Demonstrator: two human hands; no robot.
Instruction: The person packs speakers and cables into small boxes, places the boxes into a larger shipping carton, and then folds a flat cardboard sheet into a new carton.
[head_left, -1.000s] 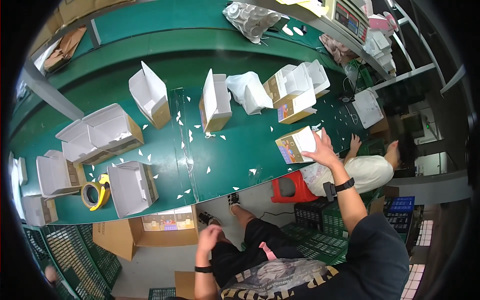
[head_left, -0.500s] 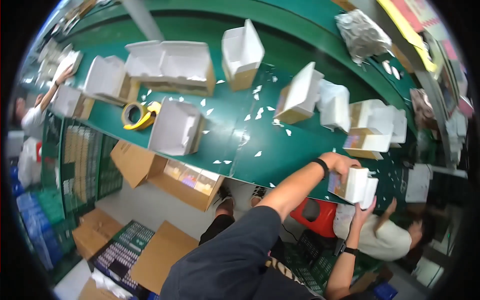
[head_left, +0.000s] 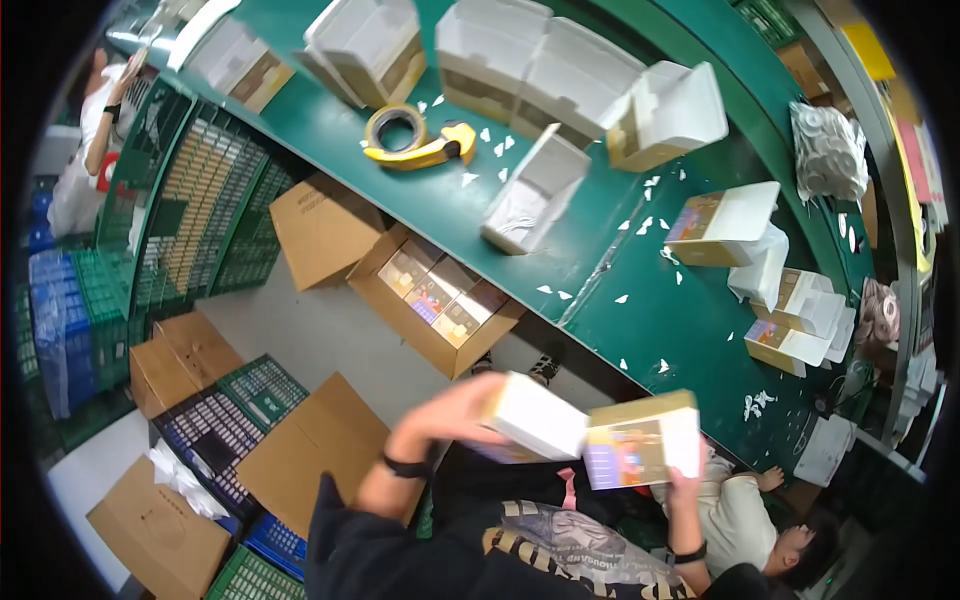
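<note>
Two small cartons are held in front of my body, off the near edge of the table. My left hand [head_left: 455,412] wraps round a carton with a white face [head_left: 545,415], slightly smeared by motion. My right hand [head_left: 686,492] grips the lower right corner of a carton with a printed purple and gold front [head_left: 632,445]. The two cartons come close together at their facing sides. Below the table edge, an open cardboard shipping box [head_left: 440,340] holds several printed cartons.
Several open-topped cartons [head_left: 535,190] stand on the green table [head_left: 520,285] among white paper scraps. A yellow tape dispenser [head_left: 425,150] lies near its edge. A co-worker [head_left: 735,510] is close on my right, another person [head_left: 85,190] at far left. Crates [head_left: 215,430] stand on the floor.
My hands have come away from the right part of the table edge, left and toward my body. The cartons, stacked before, are now held side by side, one per hand. The view has turned.
</note>
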